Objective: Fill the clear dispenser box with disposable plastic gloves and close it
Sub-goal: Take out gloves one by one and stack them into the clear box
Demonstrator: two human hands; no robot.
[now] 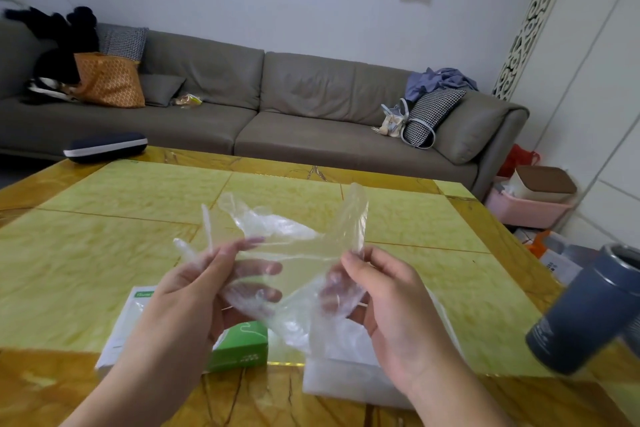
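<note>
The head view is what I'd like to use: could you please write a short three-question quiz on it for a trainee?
1. True or false: both hands hold the clear plastic glove above the table.
2. Which lies under the left hand? A) green box B) red cup C) blue plate
3. Fill in: the dark cylindrical container stands at the table's ____ edge.

Key: 1 true: the left hand and the right hand each grip it with curled fingers. 2 A, the green box. 3 right.
</note>
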